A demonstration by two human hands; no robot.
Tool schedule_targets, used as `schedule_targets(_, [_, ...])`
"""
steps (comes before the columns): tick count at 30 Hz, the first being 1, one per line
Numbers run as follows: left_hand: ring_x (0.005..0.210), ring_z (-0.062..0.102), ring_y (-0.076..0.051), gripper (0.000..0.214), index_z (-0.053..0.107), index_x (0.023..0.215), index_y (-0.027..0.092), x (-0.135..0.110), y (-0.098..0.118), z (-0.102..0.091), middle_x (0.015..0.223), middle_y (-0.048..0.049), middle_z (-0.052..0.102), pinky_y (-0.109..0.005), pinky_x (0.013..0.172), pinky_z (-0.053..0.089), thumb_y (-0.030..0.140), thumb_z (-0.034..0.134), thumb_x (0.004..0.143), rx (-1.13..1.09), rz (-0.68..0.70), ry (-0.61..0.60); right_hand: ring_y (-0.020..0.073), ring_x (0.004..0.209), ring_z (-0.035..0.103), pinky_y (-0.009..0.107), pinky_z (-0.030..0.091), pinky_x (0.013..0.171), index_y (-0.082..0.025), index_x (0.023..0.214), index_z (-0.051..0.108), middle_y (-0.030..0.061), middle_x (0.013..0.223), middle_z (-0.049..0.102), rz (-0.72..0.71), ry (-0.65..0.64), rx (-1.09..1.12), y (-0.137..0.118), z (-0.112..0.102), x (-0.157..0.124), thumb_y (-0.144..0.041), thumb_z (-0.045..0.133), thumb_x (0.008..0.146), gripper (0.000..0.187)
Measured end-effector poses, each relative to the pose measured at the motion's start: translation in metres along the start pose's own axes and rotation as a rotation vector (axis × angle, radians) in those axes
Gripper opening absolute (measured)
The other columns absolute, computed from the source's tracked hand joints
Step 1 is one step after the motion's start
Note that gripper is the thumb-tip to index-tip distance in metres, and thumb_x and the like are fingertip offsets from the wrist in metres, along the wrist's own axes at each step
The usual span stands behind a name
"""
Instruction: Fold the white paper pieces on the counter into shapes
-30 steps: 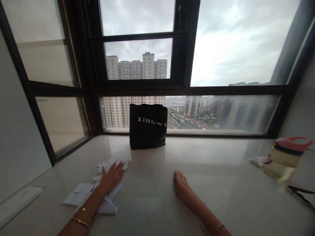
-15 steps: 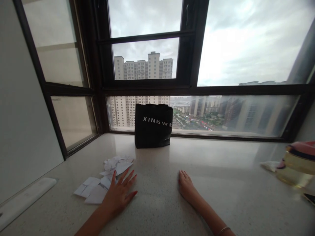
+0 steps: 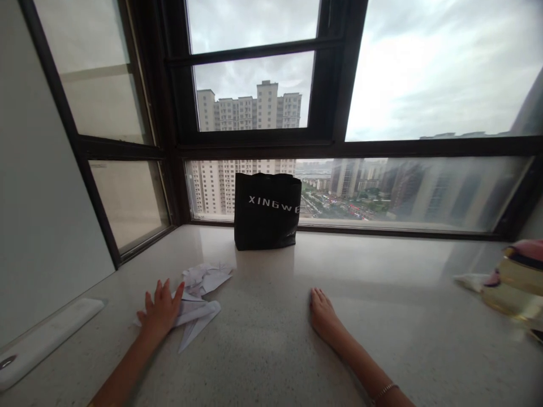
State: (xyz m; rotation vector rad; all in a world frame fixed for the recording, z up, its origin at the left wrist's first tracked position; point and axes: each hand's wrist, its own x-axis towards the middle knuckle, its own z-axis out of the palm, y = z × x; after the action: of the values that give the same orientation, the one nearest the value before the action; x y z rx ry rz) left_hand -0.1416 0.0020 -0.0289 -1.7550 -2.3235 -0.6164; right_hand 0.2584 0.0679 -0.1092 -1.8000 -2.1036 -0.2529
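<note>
— Leftward went the left hand (image 3: 160, 308) since half a second before, didn't it?

— Yes. It had been at the right side of the folded papers (image 3: 202, 294); it now lay on their left end. The right hand (image 3: 323, 314) had hardly shifted.

— What sat furthest left?

— A white slab (image 3: 46, 338), flat on the bench (image 3: 263, 356), well apart from the hand.

— And the left grip?

— Released. Palm down, fingers spread, pressing the paper, nothing clasped.

— How did the papers lie?

— In a loose white heap on the bench, its long axis running from the hand away towards the far right, towards the black bag (image 3: 266, 212). One narrow folded piece slanted out of the heap with its point towards the near edge.

— The bag?

— Upright against the window (image 3: 254, 90), white lettering facing the camera, apart from the papers.

— Then the right grip?

— Released too: flat on bare bench, touching nothing else.

— Far right?

— A blurred yellowish bottle (image 3: 515, 280) with a pink lid.
</note>
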Motion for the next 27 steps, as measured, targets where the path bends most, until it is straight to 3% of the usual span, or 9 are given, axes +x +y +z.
schedule_targets(4, [0.124, 0.026, -0.035, 0.051, 0.031, 0.129, 0.023, 0.008, 0.018, 0.001, 0.133, -0.0155, 0.035, -0.064, 0.087, 0.027, 0.045, 0.021, 0.084, -0.138, -0.187, -0.017, 0.0289, 0.115, 0.042, 0.043, 0.031, 0.098, 0.004, 0.115, 0.048, 0.0225, 0.120, 0.049, -0.001, -0.014, -0.067, -0.002, -0.006, -0.001, 0.002, 0.032, 0.061, 0.057])
schedule_targets(7, [0.127, 0.016, -0.035, 0.053, 0.028, 0.131, 0.020, 0.017, 0.051, -0.009, 0.137, -0.0149, 0.028, -0.064, 0.090, 0.022, 0.046, 0.023, 0.084, -0.186, -0.142, 0.025, 0.0274, 0.115, 0.043, 0.040, 0.033, 0.098, 0.002, 0.115, 0.049, 0.0210, 0.120, 0.050, 0.021, -0.012, -0.083, -0.005, -0.012, -0.003, 0.003, 0.032, 0.062, 0.055])
schedule_targets(9, [0.129, 0.011, -0.033, 0.055, 0.029, 0.130, 0.015, 0.017, 0.078, -0.018, 0.139, -0.0158, 0.025, -0.061, 0.095, 0.018, 0.046, 0.023, 0.085, -0.229, -0.039, 0.092, 0.0270, 0.116, 0.042, 0.040, 0.032, 0.098, 0.000, 0.116, 0.049, 0.0203, 0.120, 0.050, 0.032, -0.004, -0.054, -0.010, -0.018, -0.005, 0.002, 0.032, 0.065, 0.053])
schedule_targets(11, [0.130, 0.012, -0.026, 0.054, 0.032, 0.129, 0.014, 0.009, 0.108, -0.022, 0.139, -0.0134, 0.026, -0.049, 0.101, 0.019, 0.044, 0.021, 0.086, -0.294, 0.189, 0.082, 0.0271, 0.118, 0.039, 0.042, 0.030, 0.099, -0.003, 0.118, 0.048, 0.0190, 0.122, 0.048, 0.025, 0.004, -0.011, -0.019, -0.026, -0.007, -0.004, 0.032, 0.072, 0.048])
schedule_targets(14, [0.129, 0.016, -0.021, 0.057, 0.031, 0.129, 0.015, -0.015, 0.148, -0.014, 0.139, -0.0090, 0.027, -0.040, 0.103, 0.021, 0.049, 0.022, 0.085, -0.333, 0.507, -0.145, 0.0272, 0.122, 0.032, 0.046, 0.025, 0.101, -0.006, 0.124, 0.042, 0.0162, 0.129, 0.041, -0.028, 0.004, 0.071, -0.040, -0.042, -0.011, -0.024, 0.033, 0.083, 0.045])
schedule_targets(16, [0.129, 0.018, -0.021, 0.057, 0.031, 0.130, 0.014, -0.032, 0.164, -0.002, 0.140, -0.0088, 0.025, -0.041, 0.104, 0.021, 0.049, 0.022, 0.085, -0.313, 0.581, -0.297, 0.0259, 0.124, 0.028, 0.047, 0.024, 0.101, -0.008, 0.127, 0.037, 0.0144, 0.133, 0.036, -0.088, -0.028, 0.125, -0.056, -0.052, -0.015, -0.033, 0.031, 0.085, 0.049])
schedule_targets(21, [0.128, 0.021, -0.021, 0.055, 0.032, 0.130, 0.014, -0.051, 0.164, 0.018, 0.139, -0.0082, 0.027, -0.043, 0.105, 0.018, 0.045, 0.023, 0.086, -0.246, 0.625, -0.472, 0.0255, 0.124, 0.029, 0.045, 0.025, 0.101, -0.009, 0.127, 0.039, 0.0130, 0.132, 0.037, -0.192, -0.250, 0.205, -0.075, -0.070, -0.022, -0.040, 0.031, 0.086, 0.052])
schedule_targets(27, [0.128, 0.021, -0.021, 0.051, 0.033, 0.130, 0.014, -0.050, 0.161, 0.013, 0.139, -0.0076, 0.028, -0.044, 0.104, 0.018, 0.039, 0.022, 0.086, -0.192, 0.637, -0.493, 0.0250, 0.125, 0.027, 0.045, 0.022, 0.102, -0.009, 0.128, 0.038, 0.0121, 0.133, 0.035, -0.163, -0.293, 0.220, -0.075, -0.077, -0.022, -0.041, 0.030, 0.086, 0.053])
